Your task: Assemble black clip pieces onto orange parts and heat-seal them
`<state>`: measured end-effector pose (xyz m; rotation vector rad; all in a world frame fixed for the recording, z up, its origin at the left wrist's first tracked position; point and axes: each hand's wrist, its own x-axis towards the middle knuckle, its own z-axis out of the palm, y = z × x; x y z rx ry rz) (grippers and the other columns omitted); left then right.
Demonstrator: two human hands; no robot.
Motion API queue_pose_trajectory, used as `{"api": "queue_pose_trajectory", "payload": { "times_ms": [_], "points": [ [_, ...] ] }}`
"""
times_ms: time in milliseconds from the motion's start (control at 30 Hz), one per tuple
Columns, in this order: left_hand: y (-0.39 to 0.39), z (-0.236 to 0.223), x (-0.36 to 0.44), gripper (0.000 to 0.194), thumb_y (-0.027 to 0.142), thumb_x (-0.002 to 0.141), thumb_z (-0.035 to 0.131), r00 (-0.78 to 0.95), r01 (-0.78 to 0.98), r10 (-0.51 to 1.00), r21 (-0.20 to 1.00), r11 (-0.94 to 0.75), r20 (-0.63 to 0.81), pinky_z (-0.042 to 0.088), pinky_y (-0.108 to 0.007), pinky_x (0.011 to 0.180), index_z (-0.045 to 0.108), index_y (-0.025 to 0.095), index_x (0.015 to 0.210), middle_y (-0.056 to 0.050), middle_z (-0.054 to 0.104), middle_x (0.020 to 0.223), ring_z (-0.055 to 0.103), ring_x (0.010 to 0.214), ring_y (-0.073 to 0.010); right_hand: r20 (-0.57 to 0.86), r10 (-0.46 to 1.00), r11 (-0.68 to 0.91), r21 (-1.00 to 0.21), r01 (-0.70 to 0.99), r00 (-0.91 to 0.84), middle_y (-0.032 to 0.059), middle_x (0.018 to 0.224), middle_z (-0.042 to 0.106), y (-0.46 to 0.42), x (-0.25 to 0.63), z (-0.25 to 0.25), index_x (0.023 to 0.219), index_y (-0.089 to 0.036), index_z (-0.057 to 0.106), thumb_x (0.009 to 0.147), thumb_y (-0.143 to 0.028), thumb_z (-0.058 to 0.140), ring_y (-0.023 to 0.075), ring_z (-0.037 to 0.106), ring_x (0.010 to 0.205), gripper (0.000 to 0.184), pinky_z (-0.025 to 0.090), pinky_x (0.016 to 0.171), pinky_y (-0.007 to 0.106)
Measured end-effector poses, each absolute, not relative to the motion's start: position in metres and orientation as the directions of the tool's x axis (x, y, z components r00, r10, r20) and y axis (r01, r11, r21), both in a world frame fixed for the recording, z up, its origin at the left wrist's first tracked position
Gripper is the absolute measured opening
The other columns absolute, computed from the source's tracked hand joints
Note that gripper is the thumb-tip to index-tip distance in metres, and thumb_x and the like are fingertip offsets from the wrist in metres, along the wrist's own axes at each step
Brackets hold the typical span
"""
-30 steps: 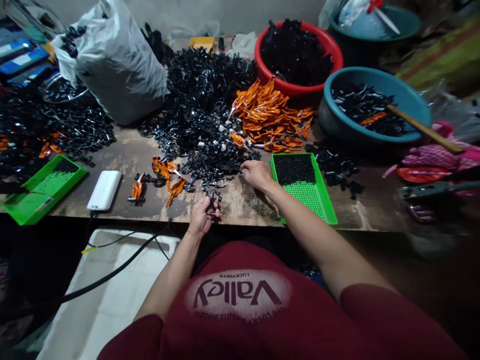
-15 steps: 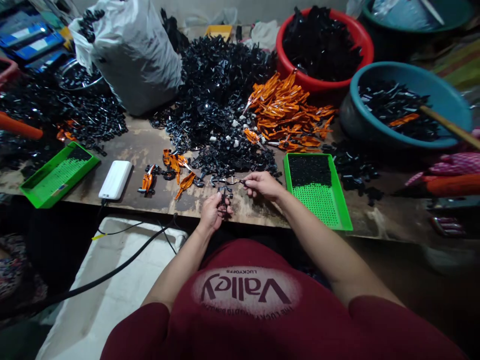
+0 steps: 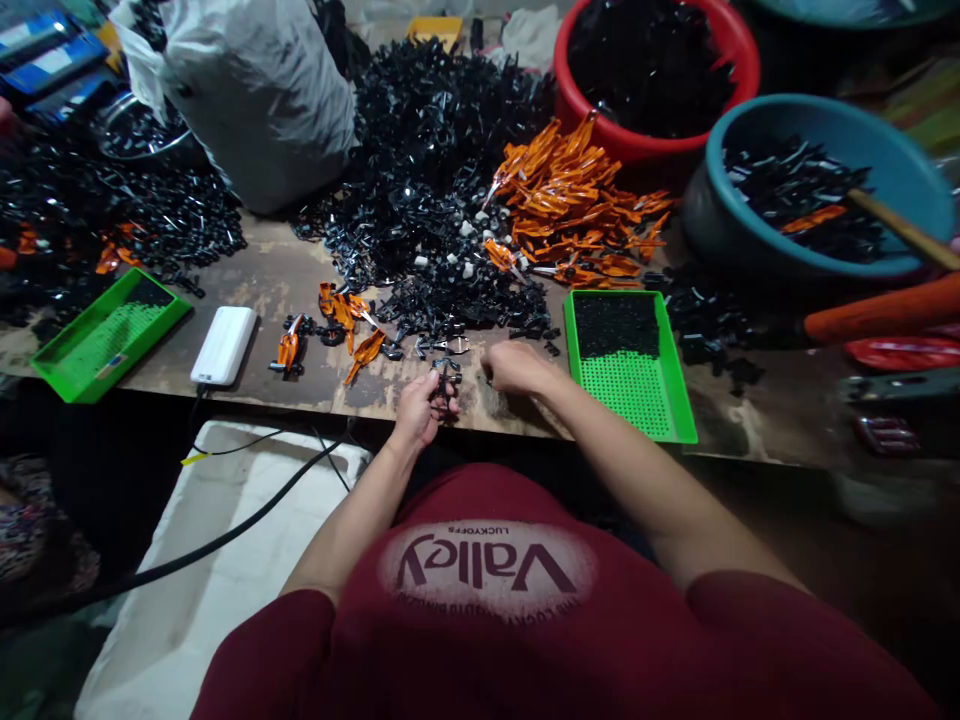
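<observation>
My left hand [image 3: 418, 408] is closed around a black toy car chassis [image 3: 447, 382], held up over the table's front edge. To its right, my right hand [image 3: 517, 368] rests low at the tabletop with its fingers curled in; whatever they pinch, if anything, is hidden. A small silver-and-black part [image 3: 451, 346] lies between the hands and the black pile. Left of my hands are loose orange car bodies [image 3: 366, 352] and an orange toy car [image 3: 289, 346] with black wheels.
Behind lie a heap of black plastic parts [image 3: 420, 150] and a pile of orange bodies [image 3: 577, 210]. A green tray [image 3: 684, 400] stands right, another green tray [image 3: 112, 385] left beside a white power bank [image 3: 223, 345]. A red tub [image 3: 750, 75] and blue tub [image 3: 712, 220] hold black parts.
My right hand has turned over, its fingers now curled down toward the tabletop; the small part earlier at its fingertips is no longer visible there. My left hand still holds the chassis.
</observation>
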<state>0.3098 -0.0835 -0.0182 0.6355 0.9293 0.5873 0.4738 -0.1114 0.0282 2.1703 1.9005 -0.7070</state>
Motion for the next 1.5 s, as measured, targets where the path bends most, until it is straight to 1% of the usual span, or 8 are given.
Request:
{"api": "queue_pose_trajectory", "payload": {
  "times_ms": [167, 300, 500, 600, 767, 1167, 1367, 1500],
  "points": [
    [-0.082, -0.018, 0.308, 0.027, 0.037, 0.073, 0.062, 0.437, -0.201, 0.708, 0.707, 0.678, -0.555, 0.046, -0.023, 0.045, 0.049, 0.014, 0.074, 0.003, 0.056, 0.056, 0.053, 0.04, -0.0083, -0.257, 0.965, -0.092, -0.166, 0.982, 0.047, 0.0062, 0.089, 0.066, -0.11, 0.466, 0.021, 0.097, -0.02, 0.068, 0.073, -0.007, 0.051, 0.0198, 0.06, 0.078, 0.033, 0.037, 0.061, 0.024],
    [-0.08, -0.017, 0.306, 0.026, 0.037, 0.074, 0.06, 0.412, -0.221, 0.712, 0.695, 0.684, -0.569, 0.046, -0.024, 0.045, 0.048, 0.014, 0.072, 0.003, 0.056, 0.057, 0.053, 0.039, -0.0083, -0.048, 0.95, -0.309, -0.249, 0.918, 0.307, 0.0085, 0.09, 0.065, -0.131, 0.466, 0.005, 0.092, -0.015, 0.067, 0.08, -0.019, 0.049, 0.0196, 0.059, 0.079, 0.021, 0.038, 0.063, 0.025],
    [-0.081, -0.013, 0.312, 0.023, 0.034, 0.076, 0.058, 0.361, -0.208, 0.723, 0.705, 0.678, -0.589, 0.044, -0.022, 0.043, 0.048, 0.014, 0.071, 0.003, 0.055, 0.055, 0.052, 0.037, -0.0083, -0.086, 0.882, -0.464, -0.332, 0.821, 0.463, 0.01, 0.076, 0.064, -0.147, 0.442, -0.017, 0.081, -0.013, 0.065, 0.081, -0.03, 0.051, 0.0208, 0.057, 0.069, 0.021, 0.039, 0.06, 0.026],
    [-0.081, -0.011, 0.313, 0.025, 0.036, 0.075, 0.06, 0.36, -0.203, 0.719, 0.702, 0.683, -0.595, 0.045, -0.022, 0.043, 0.047, 0.015, 0.071, 0.004, 0.055, 0.054, 0.052, 0.037, -0.0081, -0.068, 0.909, -0.411, -0.32, 0.854, 0.411, 0.0117, 0.081, 0.064, -0.144, 0.44, -0.019, 0.082, -0.012, 0.064, 0.082, -0.023, 0.048, 0.0212, 0.057, 0.072, 0.019, 0.038, 0.061, 0.026],
    [-0.083, -0.011, 0.314, 0.027, 0.039, 0.072, 0.063, 0.375, -0.202, 0.716, 0.702, 0.683, -0.589, 0.038, -0.019, 0.038, 0.049, 0.015, 0.072, 0.003, 0.056, 0.052, 0.051, 0.036, -0.0081, 0.095, 0.987, -0.089, -0.349, 0.933, 0.13, 0.0106, 0.081, 0.062, -0.135, 0.441, -0.005, 0.087, -0.011, 0.062, 0.087, -0.018, 0.044, 0.0198, 0.055, 0.076, 0.02, 0.037, 0.066, 0.025],
    [-0.091, -0.011, 0.319, 0.032, 0.041, 0.072, 0.064, 0.368, -0.258, 0.77, 0.739, 0.623, -0.521, 0.025, -0.017, 0.037, 0.047, 0.015, 0.062, 0.005, 0.045, 0.047, 0.035, 0.036, -0.0035, -0.107, 0.991, 0.058, -0.179, 0.982, -0.078, 0.0138, 0.086, 0.059, -0.126, 0.431, 0.021, 0.095, -0.008, 0.059, 0.087, -0.015, 0.044, 0.0224, 0.054, 0.077, 0.018, 0.03, 0.06, 0.027],
    [-0.095, -0.02, 0.318, 0.029, 0.033, 0.059, 0.073, 0.382, -0.235, 0.811, 0.802, 0.549, -0.444, 0.027, -0.017, 0.039, 0.05, 0.015, 0.061, 0.006, 0.048, 0.045, 0.039, 0.036, -0.0038, -0.12, 0.982, 0.122, -0.193, 0.974, -0.147, 0.0125, 0.087, 0.06, -0.131, 0.433, 0.025, 0.094, -0.009, 0.061, 0.083, -0.016, 0.051, 0.0211, 0.054, 0.076, 0.016, 0.027, 0.057, 0.027],
    [-0.092, -0.024, 0.317, 0.026, 0.031, 0.055, 0.072, 0.449, -0.22, 0.792, 0.808, 0.546, -0.414, 0.032, -0.019, 0.039, 0.054, 0.014, 0.064, 0.002, 0.056, 0.049, 0.046, 0.037, -0.0074, -0.1, 0.994, 0.012, -0.263, 0.965, -0.04, 0.0091, 0.086, 0.061, -0.129, 0.435, 0.022, 0.088, -0.012, 0.062, 0.083, -0.018, 0.051, 0.0195, 0.056, 0.078, 0.014, 0.028, 0.057, 0.026]
  ]
}}
